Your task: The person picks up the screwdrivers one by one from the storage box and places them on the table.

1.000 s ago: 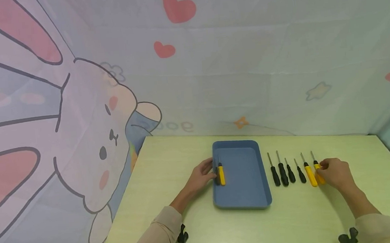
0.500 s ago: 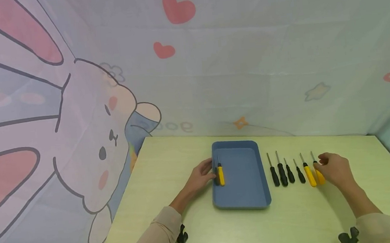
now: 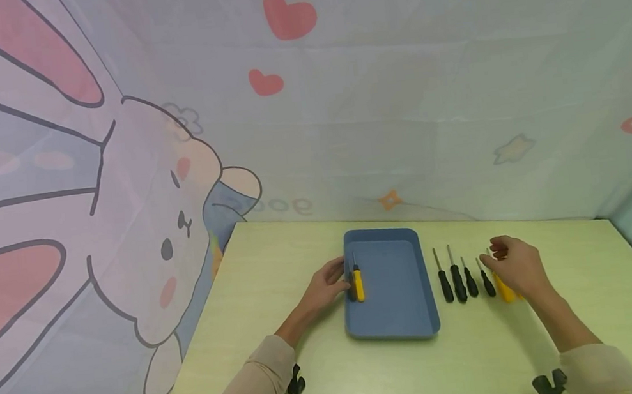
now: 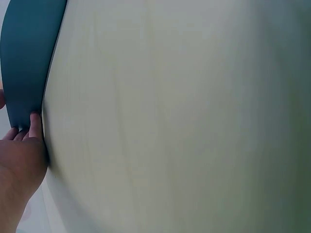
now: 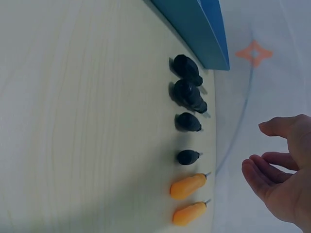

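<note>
Your left hand (image 3: 323,287) grips the tray (image 3: 396,298); your empty right hand (image 3: 521,268), thumb and fingers parted, hovers over the yellow screwdrivers (image 5: 188,186), which lie lengthwise toward the back edge of the bench (image 3: 460,361).

Table (image 3: 472,360): pale yellow-green top, faint wood grain. Blue tray (image 3: 398,307) sits flat on it toward the back edge. Right of tray, one row: four black screwdrivers (image 3: 460,290), then two yellow screwdrivers (image 5: 188,186), shafts pointing back. Nearest black one is just beside the tray, apart.
</note>
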A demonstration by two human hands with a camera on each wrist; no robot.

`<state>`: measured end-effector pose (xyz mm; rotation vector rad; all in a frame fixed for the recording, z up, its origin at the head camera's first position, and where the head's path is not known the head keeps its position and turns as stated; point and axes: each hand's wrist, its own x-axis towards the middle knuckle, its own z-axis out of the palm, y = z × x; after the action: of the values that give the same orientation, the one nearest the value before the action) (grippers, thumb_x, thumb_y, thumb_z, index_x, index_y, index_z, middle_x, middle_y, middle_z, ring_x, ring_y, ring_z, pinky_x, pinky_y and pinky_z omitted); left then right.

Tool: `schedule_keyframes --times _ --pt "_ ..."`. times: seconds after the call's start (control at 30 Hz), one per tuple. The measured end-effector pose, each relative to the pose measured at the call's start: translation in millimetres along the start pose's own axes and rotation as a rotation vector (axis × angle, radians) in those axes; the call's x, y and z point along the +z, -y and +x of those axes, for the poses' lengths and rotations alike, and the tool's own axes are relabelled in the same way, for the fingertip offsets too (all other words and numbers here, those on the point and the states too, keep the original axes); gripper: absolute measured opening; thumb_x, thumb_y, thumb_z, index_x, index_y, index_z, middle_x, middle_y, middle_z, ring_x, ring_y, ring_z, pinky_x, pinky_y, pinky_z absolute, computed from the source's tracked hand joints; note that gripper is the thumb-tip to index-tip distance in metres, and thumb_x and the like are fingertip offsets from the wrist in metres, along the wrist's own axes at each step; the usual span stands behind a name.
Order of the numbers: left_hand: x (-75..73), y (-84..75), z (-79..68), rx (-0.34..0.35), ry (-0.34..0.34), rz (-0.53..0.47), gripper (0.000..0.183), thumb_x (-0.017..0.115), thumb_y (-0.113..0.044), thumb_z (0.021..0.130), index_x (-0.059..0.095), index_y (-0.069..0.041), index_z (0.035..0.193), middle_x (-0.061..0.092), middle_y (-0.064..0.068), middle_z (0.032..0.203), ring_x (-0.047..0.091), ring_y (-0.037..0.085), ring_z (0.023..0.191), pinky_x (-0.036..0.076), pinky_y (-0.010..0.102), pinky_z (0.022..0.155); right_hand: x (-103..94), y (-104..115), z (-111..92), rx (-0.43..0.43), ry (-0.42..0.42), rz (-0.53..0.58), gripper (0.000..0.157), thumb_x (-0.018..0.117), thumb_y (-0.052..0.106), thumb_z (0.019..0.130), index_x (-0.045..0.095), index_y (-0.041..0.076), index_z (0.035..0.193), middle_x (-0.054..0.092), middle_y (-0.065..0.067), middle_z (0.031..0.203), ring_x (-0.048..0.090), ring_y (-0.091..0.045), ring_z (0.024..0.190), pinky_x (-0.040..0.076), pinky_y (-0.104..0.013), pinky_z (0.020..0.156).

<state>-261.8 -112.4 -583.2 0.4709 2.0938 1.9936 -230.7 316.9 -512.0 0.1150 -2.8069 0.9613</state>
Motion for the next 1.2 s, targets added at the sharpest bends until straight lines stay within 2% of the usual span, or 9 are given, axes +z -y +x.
schedule_keyframes --times 0.53,0.83,1.2 --pt "0.7 0.4 -1.9 -0.004 0.005 -0.016 0.066 0.059 0.008 0.099 0.032 0.012 0.159 0.033 0.032 0.165 0.032 0.044 0.155 0.038 0.053 0.121 7.6 27 5 -0.058 0.0 0.064 0.057 0.071 0.02 0.101 0.054 -0.017 0.141 0.064 -0.036 0.127 0.065 -0.051 0.113 0.057 -0.06 0.097" --pt "0.5 -0.5 -2.6 -0.007 0.001 -0.013 0.066 0.059 0.008 0.099 0.033 0.011 0.159 0.035 0.03 0.165 0.034 0.042 0.155 0.04 0.05 0.121 18.8 44 8 -0.098 0.014 0.1 0.058 0.072 0.019 0.101 0.053 -0.017 0.142 0.064 -0.035 0.127 0.065 -0.05 0.115 0.057 -0.058 0.098" --pt "0.1 -1.6 -1.4 0.0 0.003 -0.025 0.066 0.058 0.009 0.099 0.032 0.011 0.159 0.034 0.032 0.165 0.033 0.043 0.155 0.037 0.053 0.122 38.1 62 19 -0.103 0.048 0.166 0.061 0.073 0.02 0.1 0.051 -0.015 0.145 0.064 -0.032 0.13 0.065 -0.047 0.117 0.056 -0.055 0.102"
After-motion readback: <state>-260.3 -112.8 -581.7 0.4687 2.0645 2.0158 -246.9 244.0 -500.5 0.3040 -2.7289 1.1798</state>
